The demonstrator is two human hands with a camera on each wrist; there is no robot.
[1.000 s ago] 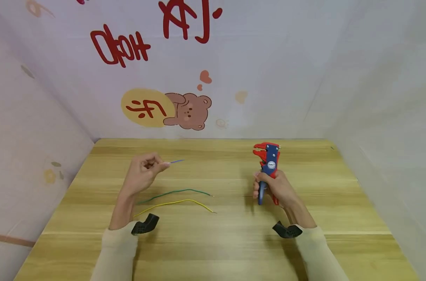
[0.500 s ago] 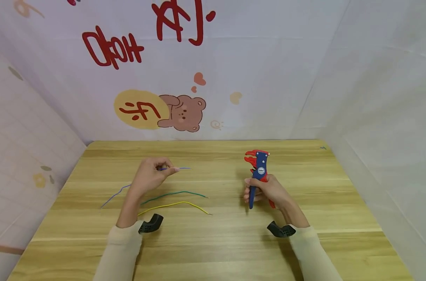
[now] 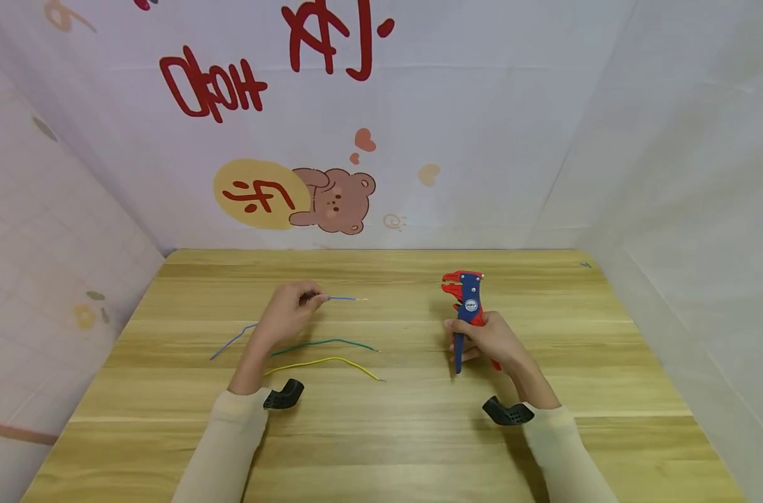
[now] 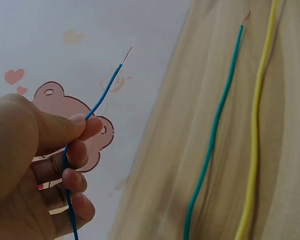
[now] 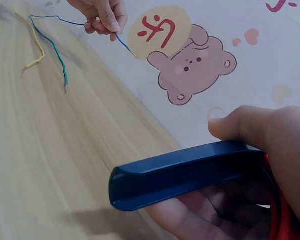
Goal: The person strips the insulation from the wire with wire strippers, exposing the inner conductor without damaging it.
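Note:
Between thumb and forefinger my left hand [image 3: 289,313] pinches a blue wire [image 4: 104,94]; its bare copper tip points right, and its tail trails back past the wrist onto the table. My right hand [image 3: 491,339] grips a red and blue wire stripper [image 3: 470,297] by its handles, head upward, its red jaws facing left with nothing between them. In the right wrist view the blue handle [image 5: 185,172] fills the foreground. A green wire [image 3: 325,342] and a yellow wire [image 3: 325,361] lie side by side near my left forearm, both with bare right ends.
The wooden table [image 3: 381,433] meets a printed wall covering [image 3: 482,105] at its back edge, with side walls left and right. Small blue scraps [image 3: 585,265] lie at the back right corner. A black wrist mount [image 3: 284,395] sits on each sleeve.
My left hand has moved right with the blue wire, and the copper tip now shows beyond the fingers. The wire stripper has come slightly lower and left in my right hand.

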